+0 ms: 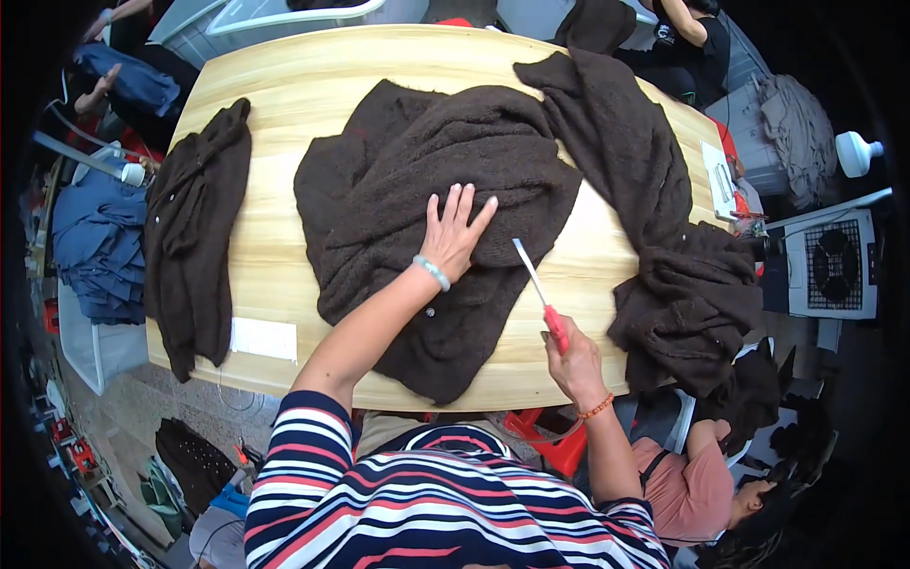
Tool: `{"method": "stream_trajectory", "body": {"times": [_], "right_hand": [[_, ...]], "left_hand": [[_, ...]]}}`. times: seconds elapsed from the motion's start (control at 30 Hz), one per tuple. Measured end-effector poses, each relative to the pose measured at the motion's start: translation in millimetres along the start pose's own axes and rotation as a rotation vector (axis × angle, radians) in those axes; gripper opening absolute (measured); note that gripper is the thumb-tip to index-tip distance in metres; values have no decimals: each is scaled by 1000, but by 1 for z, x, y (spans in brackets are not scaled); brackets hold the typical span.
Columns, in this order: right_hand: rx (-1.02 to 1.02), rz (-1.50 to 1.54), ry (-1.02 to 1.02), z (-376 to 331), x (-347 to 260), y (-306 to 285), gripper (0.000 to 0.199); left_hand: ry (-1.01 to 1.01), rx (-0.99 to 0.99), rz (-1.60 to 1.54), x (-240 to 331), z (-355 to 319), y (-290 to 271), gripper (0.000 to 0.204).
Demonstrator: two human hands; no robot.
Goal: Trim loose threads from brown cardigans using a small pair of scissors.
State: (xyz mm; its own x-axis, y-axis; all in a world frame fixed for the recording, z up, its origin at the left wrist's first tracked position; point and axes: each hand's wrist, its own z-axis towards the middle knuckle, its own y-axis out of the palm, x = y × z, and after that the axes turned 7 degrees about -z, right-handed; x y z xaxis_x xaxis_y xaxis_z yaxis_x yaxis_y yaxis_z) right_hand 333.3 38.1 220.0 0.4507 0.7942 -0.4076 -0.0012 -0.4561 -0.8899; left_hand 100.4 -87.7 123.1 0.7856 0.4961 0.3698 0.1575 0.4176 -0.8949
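Note:
My left hand (453, 233) lies flat with fingers spread on a dark brown knitted garment (379, 204), which is bunched in loose folds in the middle of the wooden table (284, 57). A small shiny button-like spot shows on its lower part. In my right hand (574, 362) is a slim tool (533, 275) with a red handle and a long, flat metal shaft; its exact kind is unclear. The shaft points up and left, its tip close to the garment's right edge. Whether the tip touches the cloth I cannot tell.
Another brown garment (194, 228) lies along the table's left side, near a white paper slip (263, 339). More brown garments (692, 303) cover the right side and hang over the edge. Bins of clothing (100, 237) stand around. Co-workers sit nearby, one in pink (687, 488) at the lower right.

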Motion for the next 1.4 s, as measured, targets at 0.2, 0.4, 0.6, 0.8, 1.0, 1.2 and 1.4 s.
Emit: {"method": "stream_trajectory", "body": {"times": [0.2, 0.4, 0.6, 0.8, 1.0, 1.2, 1.4], "right_hand": [[130, 223, 176, -23, 42, 1, 25], [52, 163, 215, -20, 29, 3, 25], [17, 121, 156, -2, 23, 12, 26], [-86, 85, 31, 21, -4, 9, 24], [-223, 48, -157, 33, -43, 3, 24], [-275, -45, -161, 53, -77, 9, 23], [-126, -185, -136, 99, -93, 9, 13]], "left_hand": [[-231, 88, -449, -51, 93, -23, 37], [-562, 551, -440, -193, 117, -101, 42], [-267, 446, -18, -125, 7, -62, 86], [-342, 148, -16, -105, -87, -25, 94], [-180, 178, 25, -108, -52, -39, 87], [-2, -61, -33, -122, -34, 1, 63], [-7, -69, -124, -123, -17, 17, 50]]}}
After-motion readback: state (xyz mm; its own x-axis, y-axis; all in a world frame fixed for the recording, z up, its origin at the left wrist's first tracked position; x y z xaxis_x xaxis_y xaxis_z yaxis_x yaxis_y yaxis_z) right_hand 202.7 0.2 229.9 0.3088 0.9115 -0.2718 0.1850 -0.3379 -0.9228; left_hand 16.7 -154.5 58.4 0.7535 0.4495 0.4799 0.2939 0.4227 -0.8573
